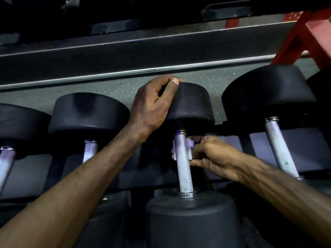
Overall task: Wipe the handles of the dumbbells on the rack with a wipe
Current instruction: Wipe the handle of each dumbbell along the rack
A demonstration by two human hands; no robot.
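left hand (pixel 152 106) grips far head | right hand (pixel 213 156) holds wipe (pixel 190 148) round handle (pixel 183 163) | handle runs near-to-far

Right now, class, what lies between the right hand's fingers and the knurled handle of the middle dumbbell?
In the head view, a small white wipe lies between the right hand and the handle, folded around its upper part.

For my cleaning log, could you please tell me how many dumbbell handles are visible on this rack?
4. Far-left handle at the frame edge; next handle partly behind the left forearm; centre handle, where the right hand holds the wipe; right handle. More may lie outside the frame.
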